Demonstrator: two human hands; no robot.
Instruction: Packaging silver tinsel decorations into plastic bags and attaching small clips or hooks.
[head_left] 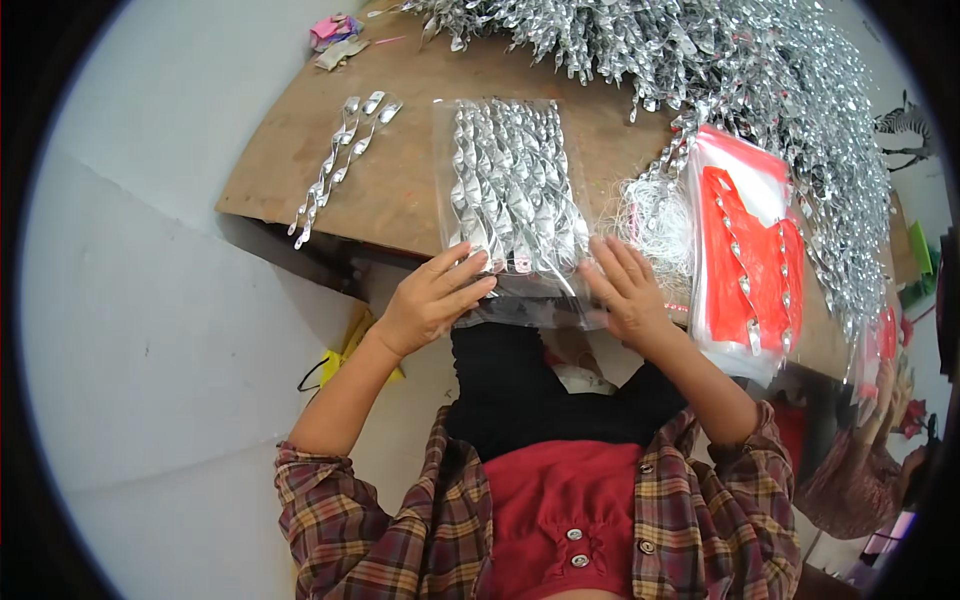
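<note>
A clear plastic bag [522, 311] lies across the table's front edge, its near end hanging over. Inside it, shiny silver twisted strips [512, 180] lie side by side, lengthwise. My left hand [436, 296] rests at the bag's near left corner, fingers stretched out over the plastic. On the near right corner lies my right hand [630, 298], its fingers extended and spread. Both thumbs are hard to make out.
A large heap of silver twisted strips [740, 60] covers the back right. Beside my right hand are a tangle of white string [655, 225] and red-and-clear plastic bags [765, 250]. Loose strips [345, 150] lie at left. Another person [860, 470] sits at right.
</note>
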